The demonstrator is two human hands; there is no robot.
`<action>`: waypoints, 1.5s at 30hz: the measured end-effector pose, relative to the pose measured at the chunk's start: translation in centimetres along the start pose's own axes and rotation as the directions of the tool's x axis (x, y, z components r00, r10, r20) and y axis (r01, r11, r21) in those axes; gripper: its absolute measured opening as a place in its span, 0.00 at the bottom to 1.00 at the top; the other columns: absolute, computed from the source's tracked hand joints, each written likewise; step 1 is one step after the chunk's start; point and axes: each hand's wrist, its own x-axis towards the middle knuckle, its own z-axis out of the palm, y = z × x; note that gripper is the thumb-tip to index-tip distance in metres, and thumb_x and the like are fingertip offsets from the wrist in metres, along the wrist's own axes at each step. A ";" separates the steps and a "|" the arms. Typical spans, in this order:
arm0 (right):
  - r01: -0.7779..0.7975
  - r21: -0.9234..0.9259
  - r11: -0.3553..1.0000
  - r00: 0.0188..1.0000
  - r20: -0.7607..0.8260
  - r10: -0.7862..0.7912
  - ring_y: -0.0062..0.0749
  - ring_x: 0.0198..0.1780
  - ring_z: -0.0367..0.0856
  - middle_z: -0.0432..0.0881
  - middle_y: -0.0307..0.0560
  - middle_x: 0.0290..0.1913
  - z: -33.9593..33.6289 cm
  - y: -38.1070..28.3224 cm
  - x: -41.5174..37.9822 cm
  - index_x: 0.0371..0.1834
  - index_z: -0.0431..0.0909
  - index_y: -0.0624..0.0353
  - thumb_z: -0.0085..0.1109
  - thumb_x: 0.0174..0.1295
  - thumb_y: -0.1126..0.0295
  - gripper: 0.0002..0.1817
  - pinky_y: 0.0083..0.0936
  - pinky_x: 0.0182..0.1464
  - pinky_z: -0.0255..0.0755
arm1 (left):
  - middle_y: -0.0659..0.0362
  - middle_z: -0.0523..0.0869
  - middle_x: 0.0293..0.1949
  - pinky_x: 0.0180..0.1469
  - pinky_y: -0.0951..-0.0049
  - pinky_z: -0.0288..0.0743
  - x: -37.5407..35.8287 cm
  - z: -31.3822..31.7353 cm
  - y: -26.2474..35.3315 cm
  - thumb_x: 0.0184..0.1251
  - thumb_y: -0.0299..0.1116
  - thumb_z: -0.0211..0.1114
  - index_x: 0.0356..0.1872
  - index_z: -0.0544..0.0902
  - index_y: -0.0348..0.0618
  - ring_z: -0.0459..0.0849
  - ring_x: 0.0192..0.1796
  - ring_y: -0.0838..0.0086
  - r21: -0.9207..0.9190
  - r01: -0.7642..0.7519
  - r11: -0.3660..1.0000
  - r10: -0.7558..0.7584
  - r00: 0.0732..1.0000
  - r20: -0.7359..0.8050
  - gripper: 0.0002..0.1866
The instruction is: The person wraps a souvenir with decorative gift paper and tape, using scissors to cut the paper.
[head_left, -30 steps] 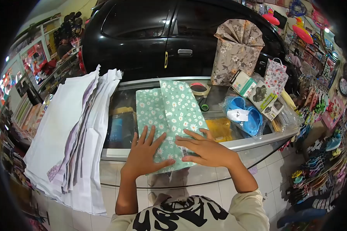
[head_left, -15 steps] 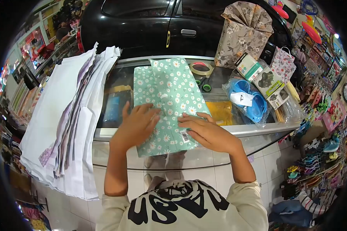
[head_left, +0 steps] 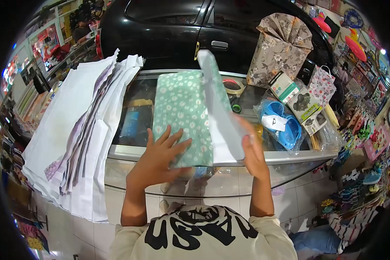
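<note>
Green daisy-print wrapping paper lies folded on the glass counter in front of me. My left hand rests on its lower left part with the fingers spread. On the right side, a flap of the paper stands raised and shows its pale grey-white inner side. My right hand has hold of this flap by its lower right edge; the hand is slightly blurred and some fingers are hidden behind the paper. What lies inside the folded paper cannot be made out.
Stacked large white-backed sheets lie at the left. Behind the flap are a tape roll and green-handled scissors. Bagged blue clogs, a boxed item and a floral-wrapped parcel stand right. A black car is beyond.
My right hand has moved right and lifted the right flap, which lay flat before. My left hand has slid down and stays on the paper. The view has shifted slightly.
</note>
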 end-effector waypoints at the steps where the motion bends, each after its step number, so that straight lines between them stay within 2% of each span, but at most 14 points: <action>1: -0.062 0.125 0.990 0.991 -0.109 0.076 0.43 0.74 0.56 0.62 0.54 0.71 0.2 0.6 -0.3 0.70 0.58 0.63 0.40 0.73 0.60 0.26 0.35 0.72 0.48 | 0.45 0.62 0.70 0.72 0.46 0.46 -0.3 0.4 -0.8 0.70 0.51 0.56 0.69 0.61 0.36 0.56 0.74 0.50 -0.018 -0.018 1.000 0.018 1.000 -0.021 0.35; 3: -0.129 0.384 0.914 0.923 -0.290 0.252 0.42 0.73 0.56 0.61 0.56 0.71 0.6 2.5 -0.7 0.70 0.56 0.66 0.36 0.74 0.61 0.26 0.32 0.72 0.48 | 0.44 0.67 0.67 0.72 0.48 0.48 -1.1 1.2 -1.1 0.71 0.48 0.55 0.66 0.67 0.42 0.61 0.72 0.53 -0.551 0.104 0.828 -0.261 0.942 -0.213 0.29; 5: -0.050 0.244 0.969 0.966 -0.234 0.109 0.43 0.72 0.57 0.61 0.53 0.71 0.7 2.1 -0.1 0.68 0.60 0.65 0.39 0.74 0.54 0.29 0.38 0.72 0.46 | 0.45 0.69 0.65 0.71 0.54 0.53 -1.8 3.1 -1.6 0.73 0.47 0.54 0.65 0.69 0.43 0.66 0.69 0.57 -0.869 0.046 0.493 -0.567 0.774 -0.281 0.26; 7: 0.090 -0.003 0.996 0.996 -0.001 -0.090 0.48 0.77 0.47 0.58 0.53 0.74 -0.1 1.4 0.9 0.71 0.58 0.59 0.40 0.73 0.54 0.29 0.43 0.74 0.37 | 0.48 0.70 0.64 0.69 0.62 0.59 -1.6 4.8 -2.0 0.75 0.47 0.50 0.66 0.67 0.39 0.71 0.65 0.62 -0.971 -0.139 0.195 -0.827 0.509 -0.239 0.27; 10: 0.156 -0.460 0.874 0.916 0.398 0.046 0.60 0.77 0.39 0.54 0.56 0.75 0.5 -0.8 1.7 0.66 0.69 0.42 0.46 0.67 0.44 0.28 0.59 0.72 0.30 | 0.50 0.69 0.64 0.66 0.71 0.62 -0.4 4.2 -0.3 0.76 0.50 0.48 0.68 0.59 0.33 0.72 0.62 0.65 -0.871 -0.488 0.065 -0.941 0.260 -0.216 0.32; 13: 0.236 -0.647 0.725 0.823 0.530 0.205 0.62 0.77 0.38 0.52 0.52 0.76 2.1 -0.8 2.0 0.66 0.69 0.36 0.50 0.62 0.41 0.29 0.64 0.70 0.32 | 0.46 0.60 0.69 0.67 0.68 0.61 -0.5 4.5 -0.4 0.76 0.44 0.50 0.72 0.49 0.34 0.64 0.69 0.61 -0.872 -0.461 0.164 -0.964 0.114 -0.242 0.34; 16: 0.269 -0.702 0.660 0.805 0.540 0.247 0.61 0.77 0.37 0.53 0.52 0.75 2.6 -0.7 2.2 0.67 0.69 0.36 0.48 0.62 0.38 0.32 0.63 0.71 0.32 | 0.43 0.49 0.73 0.69 0.60 0.57 -0.8 4.9 -2.1 0.73 0.31 0.51 0.72 0.45 0.35 0.53 0.74 0.57 -0.560 0.232 0.796 -0.557 -0.082 -0.826 0.33; 20: 0.226 -0.712 0.665 0.801 0.524 0.289 0.60 0.77 0.37 0.53 0.52 0.76 2.6 -0.7 2.5 0.68 0.67 0.37 0.42 0.63 0.35 0.33 0.61 0.71 0.32 | 0.40 0.49 0.73 0.73 0.46 0.42 -0.8 2.4 -1.1 0.66 0.20 0.48 0.71 0.54 0.42 0.48 0.76 0.51 -0.036 0.444 0.895 -0.028 -0.024 -0.999 0.31; 23: 0.169 -0.718 0.675 0.804 0.497 0.326 0.60 0.77 0.36 0.51 0.52 0.76 2.8 -0.8 2.6 0.70 0.65 0.41 0.39 0.66 0.38 0.33 0.60 0.71 0.32 | 0.45 0.60 0.70 0.73 0.45 0.43 -1.2 0.6 1.5 0.67 0.23 0.53 0.64 0.66 0.41 0.55 0.74 0.53 -0.025 0.152 0.988 -0.134 0.765 -0.630 0.23; 25: 0.141 -0.695 0.705 0.809 0.492 0.323 0.60 0.77 0.37 0.50 0.54 0.76 2.7 -0.4 2.7 0.70 0.65 0.45 0.38 0.68 0.40 0.33 0.58 0.71 0.33 | 0.47 0.69 0.66 0.73 0.44 0.43 1.5 0.6 1.7 0.70 0.29 0.52 0.60 0.73 0.42 0.59 0.73 0.52 -0.104 0.164 0.981 -0.194 0.867 -0.459 0.18; 30: 0.172 -0.685 0.708 0.774 0.539 0.334 0.56 0.72 0.51 0.52 0.58 0.75 1.9 0.0 4.8 0.69 0.66 0.53 0.36 0.70 0.46 0.31 0.49 0.69 0.42 | 0.46 0.69 0.66 0.68 0.49 0.54 1.6 2.7 -1.0 0.63 0.61 0.57 0.64 0.72 0.51 0.64 0.69 0.48 -0.018 0.191 0.981 -0.190 0.958 -0.214 0.34; 36: 0.265 -0.688 0.675 0.617 0.659 0.430 0.49 0.65 0.60 0.56 0.56 0.74 1.5 -1.1 8.6 0.67 0.67 0.53 0.40 0.69 0.49 0.29 0.41 0.64 0.51 | 0.48 0.65 0.68 0.62 0.51 0.59 2.3 0.8 -1.3 0.61 0.54 0.60 0.59 0.75 0.50 0.67 0.64 0.50 -0.051 0.239 0.970 -0.240 0.971 -0.015 0.29; 43: 0.316 -0.762 0.565 0.926 0.379 -0.007 0.50 0.73 0.52 0.59 0.55 0.72 0.1 3.8 16.7 0.70 0.61 0.52 0.45 0.70 0.53 0.28 0.51 0.68 0.47 | 0.50 0.60 0.72 0.64 0.47 0.52 1.9 2.8 -2.0 0.59 0.49 0.60 0.56 0.73 0.37 0.58 0.71 0.53 -0.065 0.121 0.990 -0.131 0.975 -0.178 0.30; 45: 0.114 -0.717 0.688 0.916 0.344 0.207 0.45 0.72 0.57 0.64 0.55 0.69 -0.9 5.0 20.6 0.70 0.60 0.51 0.45 0.70 0.53 0.28 0.47 0.68 0.53 | 0.51 0.61 0.72 0.66 0.47 0.48 1.9 2.5 -1.9 0.59 0.48 0.59 0.56 0.73 0.35 0.57 0.73 0.52 -0.104 0.139 0.985 -0.154 0.977 -0.150 0.30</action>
